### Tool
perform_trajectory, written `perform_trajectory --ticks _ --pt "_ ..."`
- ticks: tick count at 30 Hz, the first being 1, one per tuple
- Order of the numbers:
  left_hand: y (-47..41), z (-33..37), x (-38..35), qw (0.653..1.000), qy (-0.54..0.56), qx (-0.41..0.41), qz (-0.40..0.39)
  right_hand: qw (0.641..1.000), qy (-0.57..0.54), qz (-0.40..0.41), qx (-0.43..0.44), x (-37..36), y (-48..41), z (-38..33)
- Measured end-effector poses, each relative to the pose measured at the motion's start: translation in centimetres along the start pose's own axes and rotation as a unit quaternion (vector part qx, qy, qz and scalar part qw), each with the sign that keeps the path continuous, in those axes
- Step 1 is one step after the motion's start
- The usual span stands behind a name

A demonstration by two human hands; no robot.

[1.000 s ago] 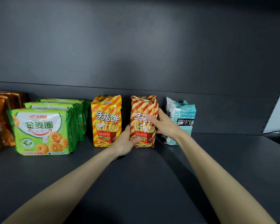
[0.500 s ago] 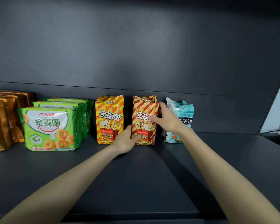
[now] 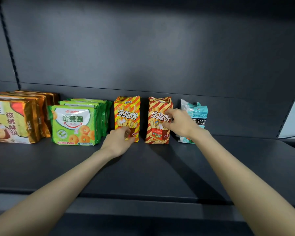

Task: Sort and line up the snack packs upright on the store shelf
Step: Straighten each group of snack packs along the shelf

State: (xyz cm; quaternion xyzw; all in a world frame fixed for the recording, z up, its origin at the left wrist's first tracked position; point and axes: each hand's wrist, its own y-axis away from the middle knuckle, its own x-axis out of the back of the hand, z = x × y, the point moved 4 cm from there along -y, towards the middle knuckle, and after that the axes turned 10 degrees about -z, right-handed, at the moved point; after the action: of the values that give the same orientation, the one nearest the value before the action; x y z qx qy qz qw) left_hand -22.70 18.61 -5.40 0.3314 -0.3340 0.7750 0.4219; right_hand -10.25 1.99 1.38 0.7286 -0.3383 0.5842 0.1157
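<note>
Left hand shifted off the red-striped pack onto the yellow-striped pack beside it; right hand unchanged on the red one. Shelf: dark, both forearms reaching across it. Left hand: fingers curled at the yellow pack's lower right corner, gripping it. Right hand: thumb and fingertips pinching the red pack's right edge at mid-height. Both packs: upright, long axis vertical, a gap between them, each straight ahead of its own hand. Likely next: closing that gap sideways. Row ends: green packs and gold packs left, teal pack right.
</note>
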Motion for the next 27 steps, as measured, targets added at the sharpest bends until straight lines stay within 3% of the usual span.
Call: perform_trajectory --ticks 5,16,27 --pt "0.9 -2.2 1.9 0.999 0.014 0.023 0.030 0.999 -0.026 -0.009 0.019 -0.8 -0.3 -3.3" --pt "-1.5 -5.3 2.0 0.994 0.077 0.013 -0.081 0.995 -0.090 -0.033 -0.001 -3.5 -3.3 -7.9" --pt "-4.2 -5.8 2.0 0.980 0.155 -0.032 -0.120 0.982 -0.176 -0.008 -0.060 -5.5 -5.8 -8.6"
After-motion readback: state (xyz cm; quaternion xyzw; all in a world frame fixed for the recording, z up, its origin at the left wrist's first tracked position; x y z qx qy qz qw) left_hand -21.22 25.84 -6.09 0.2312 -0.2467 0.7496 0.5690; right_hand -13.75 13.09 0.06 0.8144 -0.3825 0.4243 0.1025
